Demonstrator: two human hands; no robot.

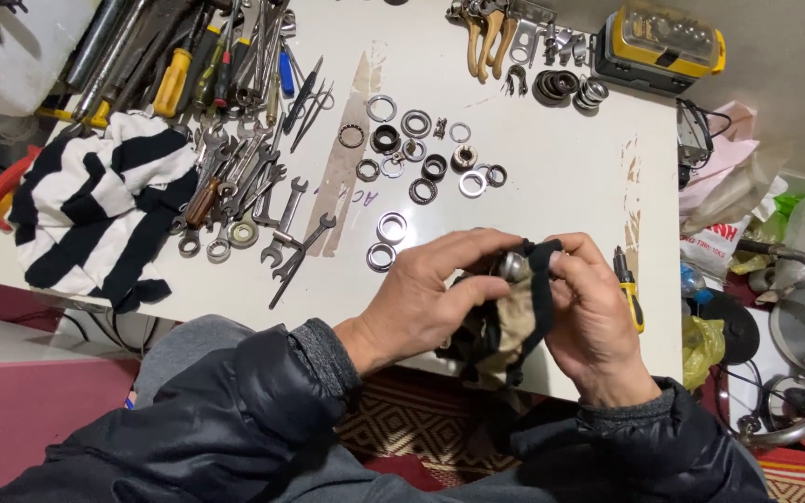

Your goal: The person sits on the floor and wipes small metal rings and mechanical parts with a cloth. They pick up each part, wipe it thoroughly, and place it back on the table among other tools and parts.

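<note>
Head view, hands: I see both hands together over the near edge of the white table (561,186), low in the middle of the frame.
Left hand (426,298): clenched around a dirty beige-and-black rag (514,326), fingers curled over its top from the left.
Right hand (593,317): grasping the same rag from the right, fingertips pinching its black edge just beside the metal part.
Metal part (512,266): a small shiny rounded piece, sitting between the two hands at their upper edge, half wrapped in the rag; I can't tell exactly what kind of piece it is.
Rag position: it hangs down between the palms, its lower end over the table's edge.
Rings (421,154): a loose group of steel rings and bearing races lies on the table beyond the hands, well apart from them; two more rings (388,240) lie just left of the left hand.
Wrenches (253,186): a heap of spanners and screwdrivers at the far left of the table.
Striped cloth (95,210): black and white, crumpled at the left edge beside the wrenches.
Screwdriver (628,289): yellow-and-black handle, lying just right of the right hand.
Case (663,47): yellow and grey, at the far right corner.
Sleeves: dark padded jacket on both arms.
</note>
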